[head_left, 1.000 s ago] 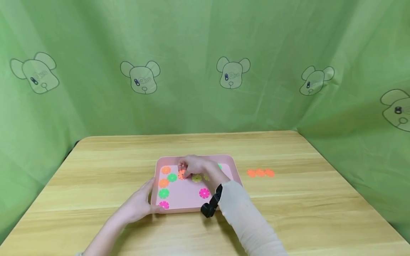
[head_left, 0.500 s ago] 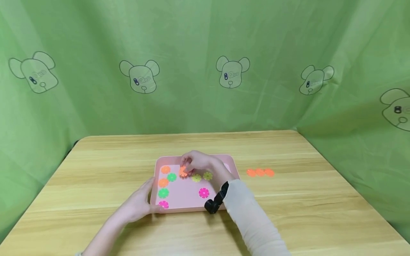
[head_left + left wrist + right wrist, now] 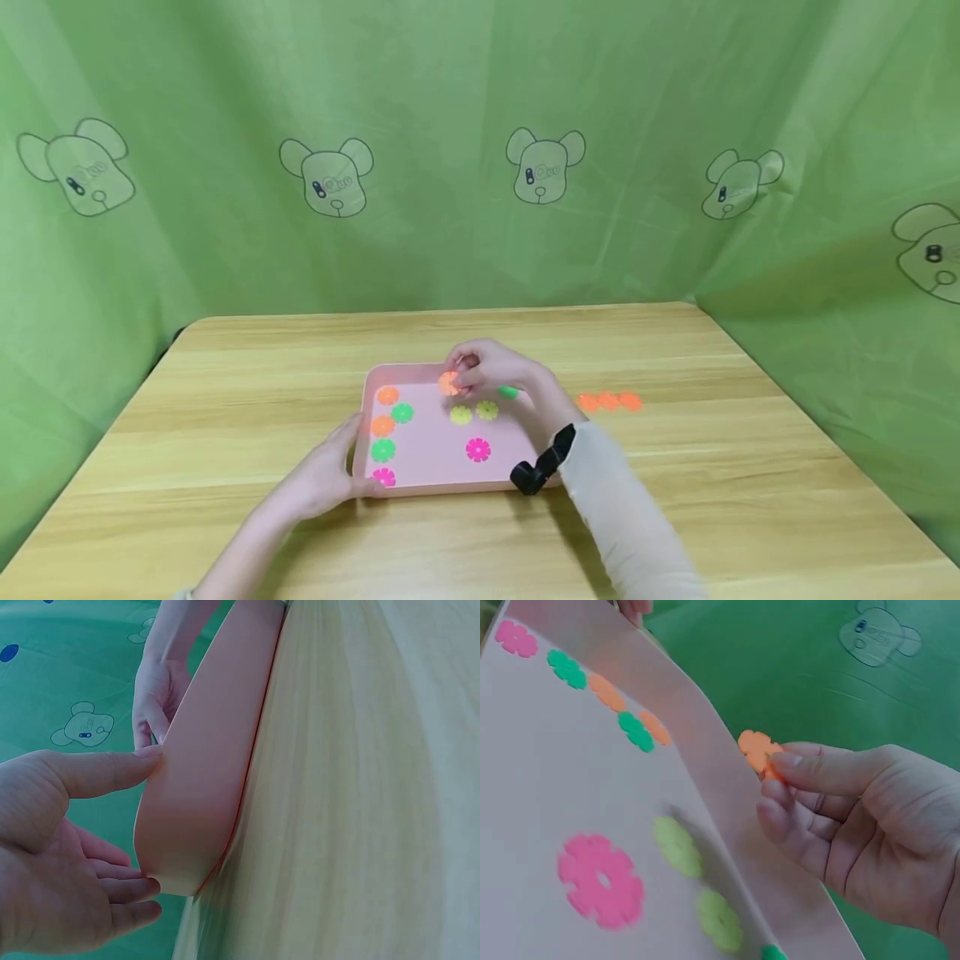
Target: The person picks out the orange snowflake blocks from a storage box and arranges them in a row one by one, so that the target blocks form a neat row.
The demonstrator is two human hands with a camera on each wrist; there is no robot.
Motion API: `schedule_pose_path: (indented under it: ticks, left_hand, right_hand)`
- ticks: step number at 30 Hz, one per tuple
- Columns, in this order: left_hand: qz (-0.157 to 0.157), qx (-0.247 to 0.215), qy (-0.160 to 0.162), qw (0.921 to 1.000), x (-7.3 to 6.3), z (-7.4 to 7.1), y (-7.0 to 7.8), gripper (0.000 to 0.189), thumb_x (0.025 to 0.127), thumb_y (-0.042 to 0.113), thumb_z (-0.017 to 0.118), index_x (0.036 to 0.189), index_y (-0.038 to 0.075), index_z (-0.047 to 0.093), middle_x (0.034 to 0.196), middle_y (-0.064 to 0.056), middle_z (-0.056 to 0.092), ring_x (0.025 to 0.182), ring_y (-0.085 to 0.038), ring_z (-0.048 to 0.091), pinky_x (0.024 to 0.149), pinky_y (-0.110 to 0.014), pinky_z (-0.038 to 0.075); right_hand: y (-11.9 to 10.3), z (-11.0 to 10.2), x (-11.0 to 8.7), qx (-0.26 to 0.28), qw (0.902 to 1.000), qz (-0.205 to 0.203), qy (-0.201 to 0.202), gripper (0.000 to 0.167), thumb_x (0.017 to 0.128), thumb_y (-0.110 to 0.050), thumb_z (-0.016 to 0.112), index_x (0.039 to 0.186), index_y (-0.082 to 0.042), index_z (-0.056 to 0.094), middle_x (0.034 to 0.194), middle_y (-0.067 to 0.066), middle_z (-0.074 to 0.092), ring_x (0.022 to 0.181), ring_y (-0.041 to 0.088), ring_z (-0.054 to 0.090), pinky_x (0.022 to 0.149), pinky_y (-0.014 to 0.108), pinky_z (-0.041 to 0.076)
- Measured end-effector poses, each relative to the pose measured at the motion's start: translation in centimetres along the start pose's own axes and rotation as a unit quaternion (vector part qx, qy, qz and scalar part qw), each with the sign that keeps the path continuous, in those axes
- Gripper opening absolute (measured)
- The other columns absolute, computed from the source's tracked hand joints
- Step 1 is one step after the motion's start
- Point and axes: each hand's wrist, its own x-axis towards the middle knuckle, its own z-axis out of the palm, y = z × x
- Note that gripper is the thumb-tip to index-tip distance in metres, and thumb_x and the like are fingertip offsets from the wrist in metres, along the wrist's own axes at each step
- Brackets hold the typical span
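In the head view my right hand (image 3: 495, 367) is raised over the back of the pink tray (image 3: 420, 482). Between thumb and fingers it pinches an orange notched plastic disc (image 3: 757, 750), a flat flower-shaped piece. My left hand (image 3: 326, 475) holds the tray's front left corner, thumb on the front rim (image 3: 191, 742) and fingers against the left side. Inside the tray lie two yellow discs (image 3: 474, 412), a pink disc (image 3: 478, 450) and a green disc (image 3: 508, 392) partly hidden by the right hand.
Along the tray's left side sit several orange, green and pink discs (image 3: 383, 451). A row of orange discs (image 3: 609, 402) lies on the wooden table (image 3: 712, 467) to the tray's right. Green cloth (image 3: 435, 250) hangs behind the table.
My right hand has lifted the orange disc from the tray floor and carried it right and toward the back. The left hand stays at the tray corner.
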Motion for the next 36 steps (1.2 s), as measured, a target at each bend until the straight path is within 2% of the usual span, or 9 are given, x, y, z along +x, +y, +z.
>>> schedule_pose_path:
  ticks: [5,7,11,19,28,36]
  left_hand:
    - [0.000,-0.016,-0.003,0.9999,0.0,0.1,0.0,0.102,0.066,0.022,0.082,0.145,-0.002,0.022,0.148,-0.022,0.024,0.133,-0.042,0.023,0.105,-0.061,0.019]
    - [0.000,-0.018,-0.003,0.9998,0.1,0.2,-0.1,0.102,0.066,0.021,0.082,0.145,-0.002,0.022,0.148,-0.022,0.024,0.134,-0.042,0.023,0.105,-0.061,0.019]
    - [0.000,-0.016,-0.003,0.9999,0.1,0.3,-0.1,0.101,0.066,0.020,0.082,0.145,-0.003,0.022,0.148,-0.022,0.024,0.134,-0.041,0.023,0.105,-0.061,0.019]
    - [0.001,-0.020,0.000,0.9998,0.3,0.4,-0.3,0.102,0.065,0.020,0.082,0.145,-0.002,0.023,0.148,-0.021,0.024,0.134,-0.041,0.023,0.105,-0.061,0.019]
    - [0.003,-0.019,0.000,0.9998,0.1,0.3,-0.2,0.102,0.065,0.021,0.082,0.144,-0.003,0.022,0.148,-0.023,0.024,0.134,-0.041,0.023,0.105,-0.060,0.019]
    - [0.000,-0.004,-0.001,1.0000,-0.1,0.1,-0.1,0.106,0.066,0.030,0.082,0.144,-0.007,0.020,0.148,-0.024,0.023,0.134,-0.041,0.022,0.107,-0.057,0.019]
  right_hand:
    - [1.1,-1.9,-1.9,0.068,0.9972,-0.008,0.030,0.026,0.083,0.002,0.062,0.109,0.005,0.056,0.084,0.010,0.060,0.075,0.025,0.062,0.074,0.039,0.055]
    - [1.5,-2.8,-2.8,0.110,0.9928,-0.006,0.045,0.028,0.083,0.005,0.062,0.110,0.007,0.054,0.086,0.010,0.060,0.077,0.026,0.061,0.075,0.038,0.055]
    - [2.2,-4.5,-4.6,0.149,0.9863,-0.011,0.069,0.030,0.083,0.006,0.061,0.111,0.009,0.051,0.088,0.010,0.059,0.077,0.024,0.060,0.074,0.034,0.055]
    - [4.0,-7.5,-8.0,0.148,0.9833,0.002,0.106,0.025,0.086,0.006,0.056,0.110,0.006,0.049,0.087,0.006,0.060,0.075,0.018,0.060,0.072,0.033,0.055]
    - [6.9,-10.3,-12.3,0.191,0.9730,-0.010,0.130,0.016,0.089,0.005,0.054,0.103,-0.003,0.052,0.087,0.001,0.061,0.076,0.012,0.062,0.075,0.030,0.055]
    - [9.2,-12.2,-16.1,0.176,0.9685,0.027,0.174,0.019,0.089,-0.001,0.058,0.107,-0.005,0.052,0.089,0.000,0.062,0.077,0.012,0.062,0.079,0.033,0.054]
